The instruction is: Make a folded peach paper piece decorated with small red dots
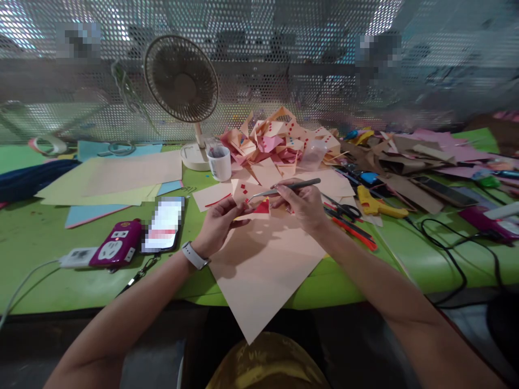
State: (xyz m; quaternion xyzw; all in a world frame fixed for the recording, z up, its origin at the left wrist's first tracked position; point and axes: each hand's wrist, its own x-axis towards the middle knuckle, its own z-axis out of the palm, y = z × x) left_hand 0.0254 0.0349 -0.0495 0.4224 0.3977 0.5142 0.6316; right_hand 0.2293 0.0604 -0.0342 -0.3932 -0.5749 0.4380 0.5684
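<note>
My right hand [305, 209] is closed around a pair of grey tweezers [298, 185], whose thin tips point left. Those tips reach the fingertips of my left hand [219, 224], which pinches a peach paper piece with red diamonds [239, 185]. Between my hands shows a small red piece [263, 207] with a touch of yellow; whether fingers touch it I cannot tell. Under both hands lies a large peach paper sheet [263, 270], one corner hanging past the table's front edge. A paper strip with a red line [211, 195] lies behind my left hand.
A heap of folded paper pieces [279, 135] rises at the back beside a white cup [219, 163] and a fan [181, 81]. Scissors [351, 210], a yellow glue gun [377, 204] and cables lie right. A phone [164, 224] and purple power socket [115, 246] sit left.
</note>
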